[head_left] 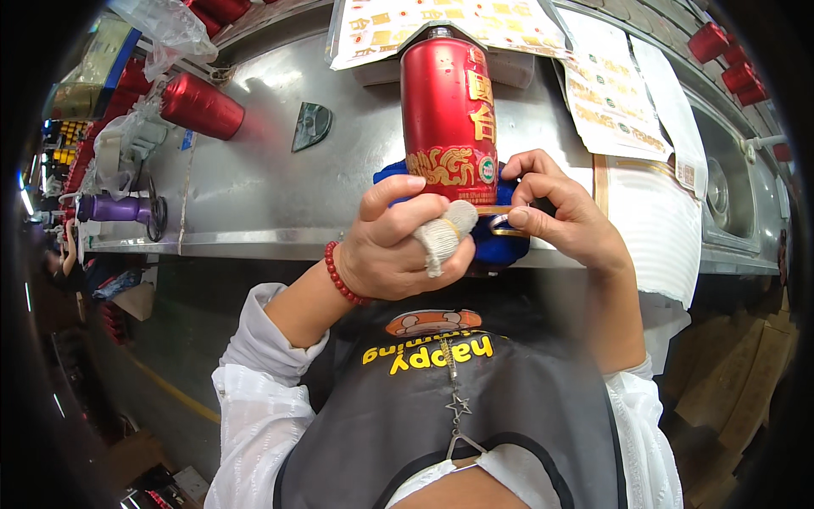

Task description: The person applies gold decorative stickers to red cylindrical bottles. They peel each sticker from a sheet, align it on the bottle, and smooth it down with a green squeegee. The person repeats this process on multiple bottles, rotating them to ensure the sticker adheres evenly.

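Observation:
A glossy red bottle point(445, 110) with gold decoration lies with its neck away from me and its base close to my hands. Blue cloth point(500, 248) is under its near end. My left hand point(394, 237) is curled against the base, its thumb wearing a knitted finger cover point(445, 236) and pressing at the lower edge. Between thumb and finger, my right hand point(564, 208) pinches the end of a thin gold strip point(493, 209) that runs along the base. The bottle's underside is hidden.
Another red bottle point(202, 106) and a dark green scraper-like piece point(313, 126) lie on the metal bench to the left. Printed sheets point(610, 93) sit behind and right, near a stack of white sheets point(653, 229). A sink point(721, 182) is far right; a purple flask point(114, 208) stands left.

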`<state>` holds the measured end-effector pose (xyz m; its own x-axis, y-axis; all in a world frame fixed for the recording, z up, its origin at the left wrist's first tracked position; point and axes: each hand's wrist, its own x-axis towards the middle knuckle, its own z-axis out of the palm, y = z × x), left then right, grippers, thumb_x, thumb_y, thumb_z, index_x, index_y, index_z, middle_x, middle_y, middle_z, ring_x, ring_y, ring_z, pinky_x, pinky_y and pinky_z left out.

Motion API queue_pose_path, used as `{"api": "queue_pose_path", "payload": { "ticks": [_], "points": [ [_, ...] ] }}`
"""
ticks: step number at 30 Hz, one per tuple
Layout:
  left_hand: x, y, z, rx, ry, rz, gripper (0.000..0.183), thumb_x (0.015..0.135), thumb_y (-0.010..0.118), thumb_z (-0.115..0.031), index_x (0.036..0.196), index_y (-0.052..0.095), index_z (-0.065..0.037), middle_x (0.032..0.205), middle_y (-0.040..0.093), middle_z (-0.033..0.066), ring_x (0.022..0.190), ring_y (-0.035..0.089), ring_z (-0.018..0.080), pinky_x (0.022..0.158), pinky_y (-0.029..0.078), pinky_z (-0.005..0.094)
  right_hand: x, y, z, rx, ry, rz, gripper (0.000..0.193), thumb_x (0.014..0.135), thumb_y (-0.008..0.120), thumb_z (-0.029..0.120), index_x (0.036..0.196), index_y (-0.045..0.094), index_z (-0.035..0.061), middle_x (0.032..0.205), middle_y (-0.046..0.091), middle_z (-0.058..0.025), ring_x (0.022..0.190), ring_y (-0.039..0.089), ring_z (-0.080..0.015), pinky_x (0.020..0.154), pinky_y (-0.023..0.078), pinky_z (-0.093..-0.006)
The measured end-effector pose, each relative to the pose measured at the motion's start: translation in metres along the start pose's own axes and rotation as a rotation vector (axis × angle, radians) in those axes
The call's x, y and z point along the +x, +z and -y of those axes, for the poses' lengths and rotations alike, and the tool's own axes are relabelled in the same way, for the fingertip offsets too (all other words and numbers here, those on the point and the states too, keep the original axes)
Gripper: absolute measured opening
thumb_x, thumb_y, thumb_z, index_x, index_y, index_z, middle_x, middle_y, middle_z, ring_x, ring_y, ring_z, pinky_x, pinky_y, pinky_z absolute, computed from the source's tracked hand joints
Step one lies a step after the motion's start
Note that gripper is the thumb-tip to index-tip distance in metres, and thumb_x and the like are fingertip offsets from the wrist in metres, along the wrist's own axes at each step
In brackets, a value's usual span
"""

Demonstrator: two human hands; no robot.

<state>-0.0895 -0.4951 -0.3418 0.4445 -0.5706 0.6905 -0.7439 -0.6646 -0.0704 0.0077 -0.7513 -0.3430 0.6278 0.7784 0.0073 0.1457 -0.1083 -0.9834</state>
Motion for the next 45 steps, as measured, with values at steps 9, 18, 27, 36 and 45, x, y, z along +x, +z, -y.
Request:
{"api": "queue_pose_path", "payload": {
  "ticks": [9, 18, 27, 36, 45],
  "points": [
    [0.007, 0.018, 0.001, -0.237, -0.354, -0.143, 0.044, 0.083, 0.079, -0.007, 0.12, 0.057, -0.014, 0.119, 0.066, 0.0136, 0.12, 0.058, 0.0369, 0.112, 0.036, 0.0576, -0.009, -0.006, 0.011, 0.042, 0.025, 0.018, 0.024, 0.095, 0.07, 0.024, 0.084, 0.06, 0.0044, 0.118, 0.049, -0.0068, 0.105, 0.047, -0.0143, 0.09, 0.041, -0.0271],
    [-0.014, 0.004, 0.002, -0.078, -0.104, -0.084, 0.03, 0.077, 0.074, -0.012, 0.104, 0.065, -0.02, 0.112, 0.066, 0.006, 0.112, 0.055, 0.0237, 0.09, 0.049, 0.0411, -0.022, -0.015, 0.007, -0.001, 0.018, -0.044, 0.024, 0.096, 0.068, 0.022, 0.082, 0.06, 0.004, 0.113, 0.051, -0.0046, 0.092, 0.047, -0.0109, 0.079, 0.041, -0.025],
    [-0.005, 0.001, 0.006, -0.09, -0.048, -0.004, 0.036, 0.069, 0.078, -0.008, 0.101, 0.067, -0.02, 0.117, 0.055, 0.0102, 0.104, 0.053, 0.0263, 0.078, 0.047, 0.0398, -0.018, -0.014, -0.001, -0.092, 0.058, -0.062, 0.027, 0.095, 0.068, 0.023, 0.081, 0.057, 0.0032, 0.109, 0.051, -0.004, 0.087, 0.048, -0.0094, 0.075, 0.042, -0.0233],
    [0.001, 0.004, 0.003, -0.043, -0.05, 0.067, 0.034, 0.069, 0.08, -0.013, 0.1, 0.069, -0.021, 0.117, 0.046, 0.0054, 0.106, 0.047, 0.0222, 0.084, 0.046, 0.0339, -0.02, -0.018, 0.002, -0.047, 0.083, -0.069, 0.027, 0.096, 0.068, 0.023, 0.081, 0.057, 0.0035, 0.109, 0.051, -0.0047, 0.09, 0.046, -0.0104, 0.078, 0.041, -0.024],
    [0.006, 0.013, 0.005, 0.133, 0.043, 0.035, 0.027, 0.06, 0.075, -0.02, 0.085, 0.068, -0.028, 0.113, 0.063, -0.0087, 0.103, 0.045, 0.0197, 0.083, 0.039, 0.0369, -0.018, -0.016, -0.003, -0.083, 0.038, -0.062, 0.026, 0.096, 0.066, 0.022, 0.081, 0.057, 0.0036, 0.109, 0.051, -0.0043, 0.088, 0.046, -0.01, 0.076, 0.04, -0.0234]
  ]
}}
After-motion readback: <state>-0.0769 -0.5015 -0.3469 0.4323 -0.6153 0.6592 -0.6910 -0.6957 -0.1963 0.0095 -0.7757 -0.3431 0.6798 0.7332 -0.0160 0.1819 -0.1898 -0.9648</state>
